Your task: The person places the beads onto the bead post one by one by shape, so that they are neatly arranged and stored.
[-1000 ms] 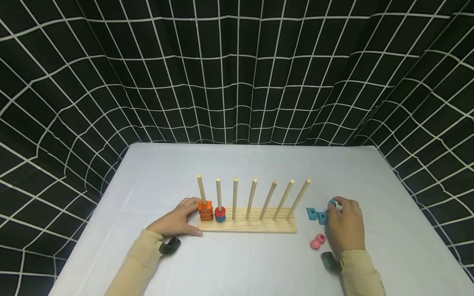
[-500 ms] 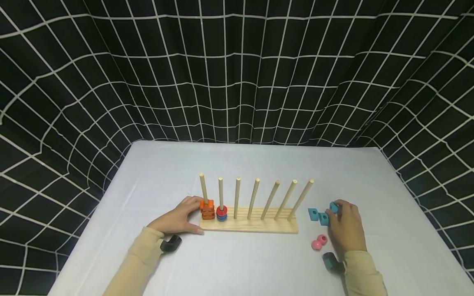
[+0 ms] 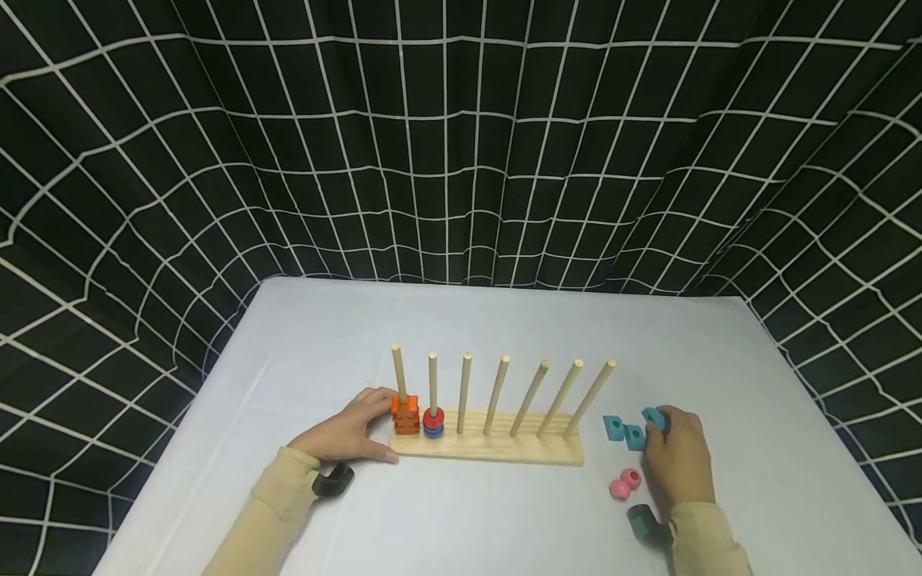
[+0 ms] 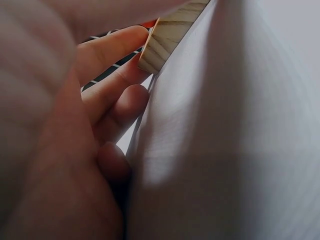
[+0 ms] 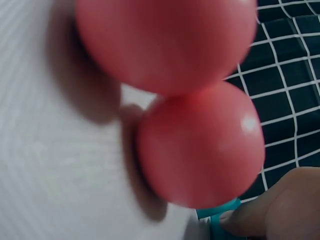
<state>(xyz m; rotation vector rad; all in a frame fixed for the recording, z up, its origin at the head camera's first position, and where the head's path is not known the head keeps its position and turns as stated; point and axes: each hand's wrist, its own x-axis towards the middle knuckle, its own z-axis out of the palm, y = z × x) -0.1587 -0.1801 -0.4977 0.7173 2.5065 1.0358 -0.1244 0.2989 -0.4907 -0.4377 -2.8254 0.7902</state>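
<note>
My left hand (image 3: 353, 432) grips the left end of a wooden peg board (image 3: 497, 450), thumb at the front edge. In the left wrist view, its fingers (image 4: 112, 50) meet the board's end. Orange beads (image 3: 406, 418) are stacked on the leftmost peg; a red bead (image 3: 434, 416) tops a blue one (image 3: 434, 432) on the second. Right of the board, my right hand (image 3: 680, 460) pinches a blue bead (image 3: 653, 417) between thumb and fingers. Two more blue block beads, one left (image 3: 614, 428) and one nearer (image 3: 635, 437), lie beside it.
Two round pink beads (image 3: 620, 489) sit together on the white table (image 3: 475, 520), left of the right wrist; they loom large (image 5: 200, 145) in the right wrist view. Several bare pegs (image 3: 497, 396) rise from the board. A black grid curtain (image 3: 461, 160) surrounds the table.
The blue bead at my right fingertips has turned and now shows more of itself, and the right hand has shifted slightly. The left hand keeps its place on the board.
</note>
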